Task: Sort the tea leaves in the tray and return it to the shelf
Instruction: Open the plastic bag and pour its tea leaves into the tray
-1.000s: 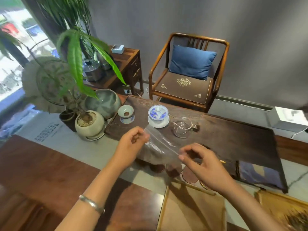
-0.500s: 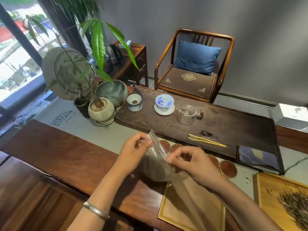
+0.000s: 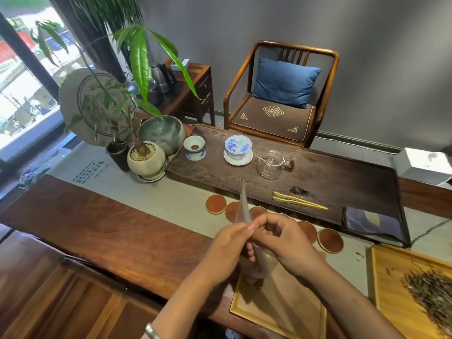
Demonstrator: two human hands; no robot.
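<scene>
Two hands meet at the centre: your left hand and right hand both pinch one clear plastic bag, fingers curled on it, above one bamboo tray at 6 o'clock. A second tray with the tea leaves lies at 4 o'clock. You have about six round coasters, one gaiwan, one glass pitcher. The black writing at 9 o'clock is too small to read.

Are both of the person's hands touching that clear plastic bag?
Touching. The head view shows the left hand and right hand each pinching the clear plastic bag between fingers and thumb, above the empty wooden tray.
</scene>
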